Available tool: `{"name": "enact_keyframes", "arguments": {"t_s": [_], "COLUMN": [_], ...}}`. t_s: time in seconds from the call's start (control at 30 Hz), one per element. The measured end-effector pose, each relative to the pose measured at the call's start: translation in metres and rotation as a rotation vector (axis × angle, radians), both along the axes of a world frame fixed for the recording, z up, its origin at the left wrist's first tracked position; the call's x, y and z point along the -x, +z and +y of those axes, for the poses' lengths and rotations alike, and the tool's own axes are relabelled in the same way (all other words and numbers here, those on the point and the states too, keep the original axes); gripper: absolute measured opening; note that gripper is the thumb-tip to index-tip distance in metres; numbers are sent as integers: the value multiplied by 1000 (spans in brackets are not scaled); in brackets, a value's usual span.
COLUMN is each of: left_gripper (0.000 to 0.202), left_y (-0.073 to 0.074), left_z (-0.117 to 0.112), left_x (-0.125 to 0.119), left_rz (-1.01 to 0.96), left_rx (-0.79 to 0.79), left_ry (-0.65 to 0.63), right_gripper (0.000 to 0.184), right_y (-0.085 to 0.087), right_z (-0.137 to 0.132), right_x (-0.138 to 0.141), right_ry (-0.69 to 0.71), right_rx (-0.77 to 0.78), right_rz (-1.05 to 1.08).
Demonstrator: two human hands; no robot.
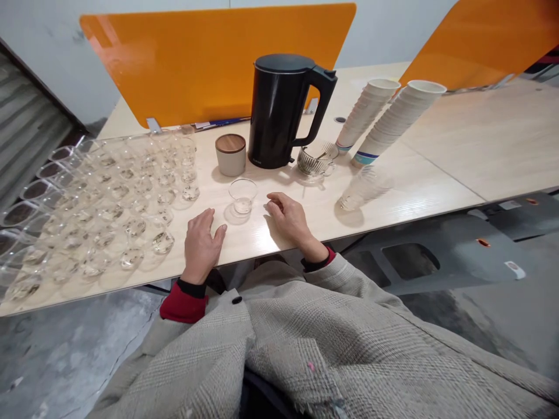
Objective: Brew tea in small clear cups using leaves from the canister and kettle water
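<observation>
My left hand [203, 244] lies on the front part of the table, palm down, with its fingers extended, the thumb apart and nothing held. Between my hands stands a single clear cup [243, 198], upright and touched by neither. To its right, my right hand [289, 220] rests on the table with its fingers loosely bent and no object visible in it. Left of my left hand are many clear cups [133, 224] in close rows, with small dark bits at the bottom of many. A lidded beige canister [231, 160] with a wooden top stands just behind the single cup.
A black kettle [277, 110] stands behind the canister. Right of it are a glass cup [314, 160] with dark contents, two stacks of paper cups [393, 125] and a tilted stack of clear cups [360, 189]. An orange divider [196, 64] rises behind; a grey chair [458, 247] is at right.
</observation>
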State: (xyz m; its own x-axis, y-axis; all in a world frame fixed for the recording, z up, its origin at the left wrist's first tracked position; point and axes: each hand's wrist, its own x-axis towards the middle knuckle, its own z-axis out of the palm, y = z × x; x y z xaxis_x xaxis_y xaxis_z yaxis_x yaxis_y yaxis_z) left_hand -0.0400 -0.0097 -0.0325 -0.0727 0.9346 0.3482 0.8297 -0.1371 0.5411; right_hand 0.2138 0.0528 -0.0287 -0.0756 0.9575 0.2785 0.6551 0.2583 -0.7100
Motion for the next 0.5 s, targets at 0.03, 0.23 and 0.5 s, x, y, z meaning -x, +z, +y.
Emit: {"name": "enact_keyframes", "arguments": {"t_s": [0.03, 0.23, 0.5], "left_gripper": [52, 57, 82], "left_y": [0, -2, 1], "left_z": [1, 13, 19], "left_x": [-1, -7, -26], "left_rz": [13, 121, 325], "left_rx": [-3, 6, 172], "left_ry": [-2, -25, -40], "right_gripper": [43, 51, 73], "right_y": [0, 3, 7], "right_z": [1, 3, 3], "right_x": [0, 5, 12], "right_ry": [5, -1, -5], "right_rx": [-6, -41, 51], "right_rz": [-23, -190, -435]}}
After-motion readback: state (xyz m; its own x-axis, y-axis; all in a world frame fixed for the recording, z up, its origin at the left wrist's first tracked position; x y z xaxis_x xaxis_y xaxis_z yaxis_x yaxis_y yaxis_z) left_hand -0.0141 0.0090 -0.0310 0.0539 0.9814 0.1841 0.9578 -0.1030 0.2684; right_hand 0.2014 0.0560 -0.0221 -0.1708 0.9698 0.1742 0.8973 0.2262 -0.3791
